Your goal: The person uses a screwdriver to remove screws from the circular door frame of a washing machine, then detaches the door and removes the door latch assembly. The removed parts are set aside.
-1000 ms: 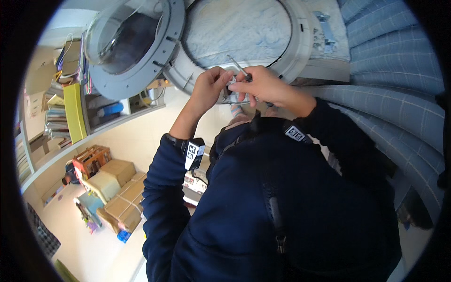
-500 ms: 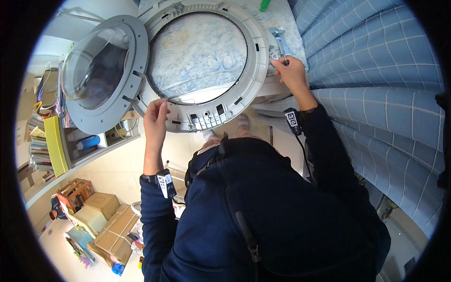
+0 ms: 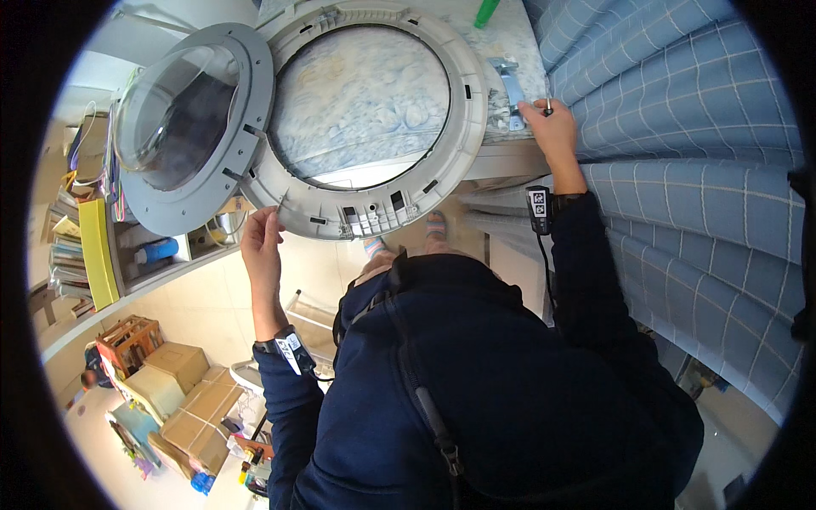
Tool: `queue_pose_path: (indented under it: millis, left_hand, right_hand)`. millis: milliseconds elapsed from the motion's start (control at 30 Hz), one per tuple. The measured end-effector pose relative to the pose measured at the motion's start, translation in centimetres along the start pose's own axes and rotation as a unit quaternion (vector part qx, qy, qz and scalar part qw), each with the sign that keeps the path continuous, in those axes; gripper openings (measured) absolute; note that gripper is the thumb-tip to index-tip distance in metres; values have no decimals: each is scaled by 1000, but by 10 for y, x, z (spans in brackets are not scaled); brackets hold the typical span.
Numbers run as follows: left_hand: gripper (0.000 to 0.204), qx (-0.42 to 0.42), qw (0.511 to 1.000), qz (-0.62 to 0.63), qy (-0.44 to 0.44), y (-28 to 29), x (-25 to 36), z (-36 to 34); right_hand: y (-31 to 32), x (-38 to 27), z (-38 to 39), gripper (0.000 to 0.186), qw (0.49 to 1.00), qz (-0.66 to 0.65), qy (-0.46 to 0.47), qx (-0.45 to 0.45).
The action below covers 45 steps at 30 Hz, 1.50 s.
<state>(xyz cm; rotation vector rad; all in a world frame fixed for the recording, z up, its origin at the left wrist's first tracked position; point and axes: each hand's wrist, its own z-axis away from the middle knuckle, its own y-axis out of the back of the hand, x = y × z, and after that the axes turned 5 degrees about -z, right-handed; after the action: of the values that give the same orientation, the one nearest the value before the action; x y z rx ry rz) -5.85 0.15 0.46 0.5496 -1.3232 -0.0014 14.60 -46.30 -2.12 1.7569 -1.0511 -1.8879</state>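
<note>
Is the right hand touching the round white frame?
Apart. The head view shows patterned tabletop between the right hand and the outer edge of the round white frame.

Right grip hides most of a slim black-and-silver tool; we see only a short stretch. Left grip by the pale-grey plastic ring: too small for us to tell whether its fingertips pinch anything. Green plastic object cut off by top edge. Blue checked fabric curtain disappears under dark lens rim. Navy zip jacket cut off below.
</note>
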Motion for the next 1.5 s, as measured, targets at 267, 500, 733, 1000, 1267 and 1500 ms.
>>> queue_pose_path:
  millis: [267, 500, 733, 1000, 1267, 1500]
  left_hand:
    - [21, 11, 999, -21, 23, -3, 4, 12]
    - [20, 13, 999, -10, 45, -3, 8, 22]
    - [23, 14, 998, 15, 56, 3, 9, 28]
    - [57, -293, 920, 216, 142, -12, 42, 70]
    - [40, -245, 912, 268, 191, -42, 39, 100]
    - [30, -220, 904, 294, 218, -49, 24, 109]
  right_hand:
    - [-21, -15, 1, 54, 988, 152, -32, 3]
    - [-23, 11, -12, 31, 996, 43, 38, 65]
    - [30, -30, 4, 20, 994, -43, 78, 59]
    - [24, -118, 132, 12, 807, -239, -22, -539]
    - [-21, -129, 163, 16, 714, -214, -55, -664]
    - [-31, -122, 174, 24, 719, -210, -39, -662]
